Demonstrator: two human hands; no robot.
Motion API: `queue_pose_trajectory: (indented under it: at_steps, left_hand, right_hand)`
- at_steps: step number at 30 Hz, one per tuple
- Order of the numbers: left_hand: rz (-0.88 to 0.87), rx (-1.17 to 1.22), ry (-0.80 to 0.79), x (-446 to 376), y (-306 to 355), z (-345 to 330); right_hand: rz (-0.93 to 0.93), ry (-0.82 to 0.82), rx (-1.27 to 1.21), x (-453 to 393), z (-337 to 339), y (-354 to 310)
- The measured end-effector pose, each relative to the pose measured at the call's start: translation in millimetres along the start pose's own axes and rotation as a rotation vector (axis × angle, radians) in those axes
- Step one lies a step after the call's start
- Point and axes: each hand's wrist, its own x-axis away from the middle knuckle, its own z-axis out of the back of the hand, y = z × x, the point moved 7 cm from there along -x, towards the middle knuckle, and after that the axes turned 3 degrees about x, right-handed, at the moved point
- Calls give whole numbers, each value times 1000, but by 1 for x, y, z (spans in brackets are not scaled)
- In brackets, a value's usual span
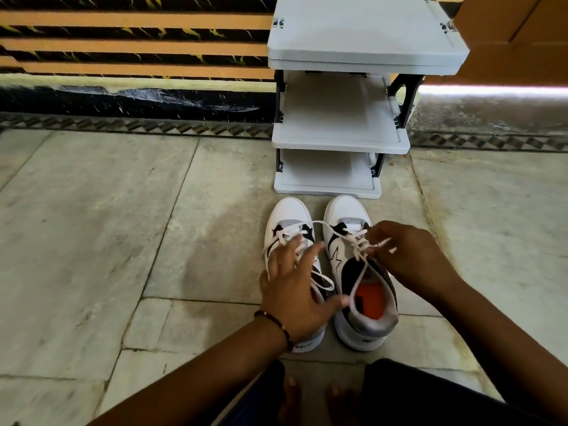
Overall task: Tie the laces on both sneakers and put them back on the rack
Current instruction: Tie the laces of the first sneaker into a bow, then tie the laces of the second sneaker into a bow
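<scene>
Two white, black and grey sneakers stand side by side on the floor, toes toward the rack. The left sneaker has loose white laces and is partly hidden under my left hand, whose fingers are spread above it. The right sneaker shows an orange insole. My right hand pinches that sneaker's white lace near the top eyelets. The grey shoe rack stands just beyond the toes, and no shoes show on its three shelves.
Grey stone floor tiles spread to the left and right of the shoes. A striped orange and black wall runs behind the rack. My bare feet and dark trouser legs are at the bottom edge.
</scene>
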Motion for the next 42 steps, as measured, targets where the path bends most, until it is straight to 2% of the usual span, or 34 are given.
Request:
queue_pose_trajectory:
  at_steps: [2, 4, 7, 9, 11, 17, 22, 26, 28, 30, 32, 33, 36, 39, 42]
  left_hand:
    - [-163, -136, -38, 9, 10, -16]
    - [-256, -233, -13, 15, 11, -24]
    - [-185, -267, -52, 13, 5, -26]
    - [-180, -298, -76, 11, 2, -25]
    - [-183, -326, -79, 8, -3, -20]
    - [-189, -212, -69, -3, -9, -10]
    - [-204, -336, -156, 8, -2, -11]
    - [-312, -225, -19, 2, 28, -5]
    - [-249, -87, -82, -12, 41, -10]
    - [-103, 12, -142, -25, 48, -19]
    - [36, 49, -113, -37, 48, -24]
    - [78, 70, -86, -41, 47, -23]
    - [164, 177, -35, -50, 38, -25]
    - [285, 355, -167, -56, 30, -41]
    - [287, 354, -198, -61, 33, -45]
  right_hand:
    - [-99, -35, 124, 4, 3, 18]
    - [-213, -152, 230, 10, -4, 39]
    - [-298, -244, 268, 19, -18, 55]
    - [-253, -297, 298, 25, -32, 53]
    - [-208, -263, 301, 29, -40, 47]
    - [-210, -221, 144, 38, -45, 43]
    - [-224, -259, -17, 50, -43, 41]
    - [-270, -227, -168, 56, -34, 48]
    - [-340, -215, -327, 54, -31, 52]
    - [-460, -226, -616, 52, -33, 50]
    - [-630, -212, -953, 49, -38, 49]
    - [-685, -186, -1037, 45, -42, 50]
    - [-717, -89, -1119, 33, -48, 49]
    - [-658, -31, -1201, 22, -48, 45]
    - [-580, 38, -1211, 16, -40, 44]
